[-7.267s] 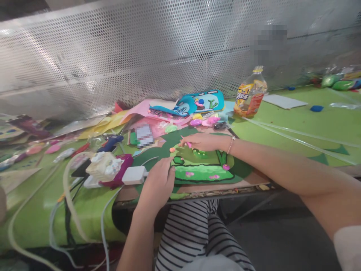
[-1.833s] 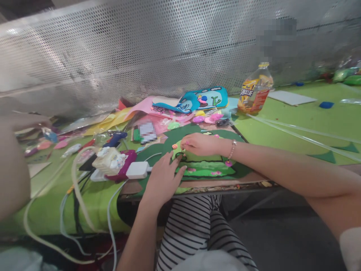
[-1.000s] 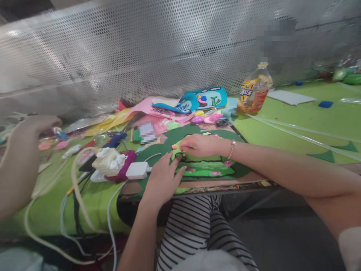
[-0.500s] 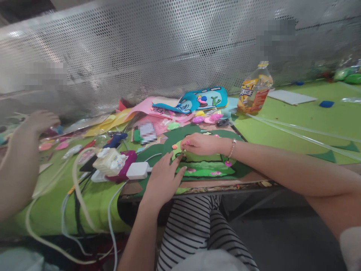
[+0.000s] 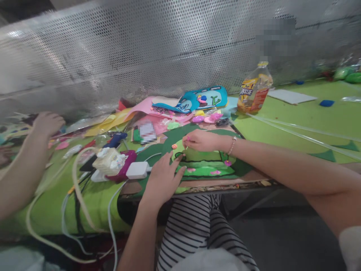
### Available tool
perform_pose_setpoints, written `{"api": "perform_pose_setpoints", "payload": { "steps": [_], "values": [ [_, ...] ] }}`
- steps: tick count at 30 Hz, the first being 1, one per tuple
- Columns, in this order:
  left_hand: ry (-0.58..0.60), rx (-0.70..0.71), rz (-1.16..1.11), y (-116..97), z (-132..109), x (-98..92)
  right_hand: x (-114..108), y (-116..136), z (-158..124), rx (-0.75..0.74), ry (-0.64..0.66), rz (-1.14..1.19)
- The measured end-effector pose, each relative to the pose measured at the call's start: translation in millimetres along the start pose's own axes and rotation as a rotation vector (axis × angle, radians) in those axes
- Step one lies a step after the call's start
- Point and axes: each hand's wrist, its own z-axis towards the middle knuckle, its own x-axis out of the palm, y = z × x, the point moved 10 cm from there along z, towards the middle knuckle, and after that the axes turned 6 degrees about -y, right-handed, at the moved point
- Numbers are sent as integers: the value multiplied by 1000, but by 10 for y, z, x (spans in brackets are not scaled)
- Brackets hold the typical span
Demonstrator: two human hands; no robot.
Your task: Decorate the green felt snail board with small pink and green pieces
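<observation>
Shifted slightly away since the earlier frame: right hand, its grip pinched on a pink bit over the green picture on the worktop.
Nearest, the left hand lies fingers spread at the picture's left edge, gripping nothing. Beyond, watching remotely, I judge a low reach could drag the bracelet across the purple flower, dislodging it.

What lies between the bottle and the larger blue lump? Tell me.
In the head view, a flat white board lies between the bottle and the larger blue lump, on the green table cover.
</observation>
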Motion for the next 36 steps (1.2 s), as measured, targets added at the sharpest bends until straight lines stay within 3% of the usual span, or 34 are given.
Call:
{"api": "perform_pose_setpoints", "payload": {
  "steps": [5,9,12,17,24,36],
  "values": [
    [15,-21,21,32,-15,25,-235,-481,-12,276,-178,262],
    [20,-27,9,40,-17,30,-497,-802,-82,362,-422,462],
    [24,-38,5,46,-17,31,-601,-985,-170,461,-524,571],
    [11,-45,3,48,-17,20,-657,-1042,-217,487,-527,583],
    [21,-60,35,66,-26,33,-478,-1235,-181,548,-464,697],
    [-16,-44,26,77,-35,35,-773,-1358,-367,700,-708,697]
  ]
}}
